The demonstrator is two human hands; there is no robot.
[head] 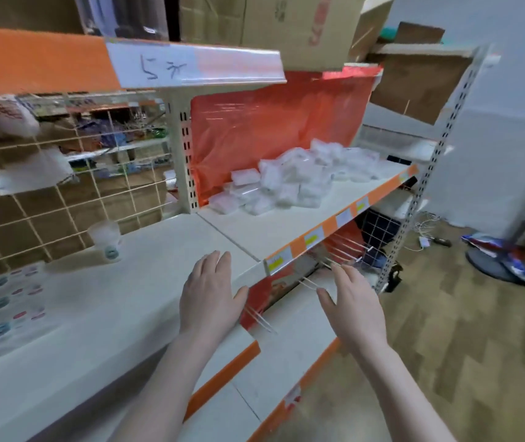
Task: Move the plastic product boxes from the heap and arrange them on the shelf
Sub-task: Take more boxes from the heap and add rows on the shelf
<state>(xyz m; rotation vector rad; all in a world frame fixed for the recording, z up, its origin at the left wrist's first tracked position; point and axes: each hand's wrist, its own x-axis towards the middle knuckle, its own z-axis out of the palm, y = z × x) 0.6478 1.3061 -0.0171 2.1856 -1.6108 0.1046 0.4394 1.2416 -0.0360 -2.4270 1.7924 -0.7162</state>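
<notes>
Both hands were empty, their fingers straight and slightly spread, palms down. The left hand [211, 293] hovered over the near front edge of the white shelf [172, 260], while the right hand [352, 306] hung just past that edge, above the lower shelf [290, 355] and its thin wire pegs [310, 283]. The heap of clear plastic product boxes [293, 178] lay well beyond both hands, farther along the shelf to the right, piled against an orange back panel [270, 122]. A frosted plastic cup [105, 239] stood on the shelf to the left, near a wire grid [47, 193].
</notes>
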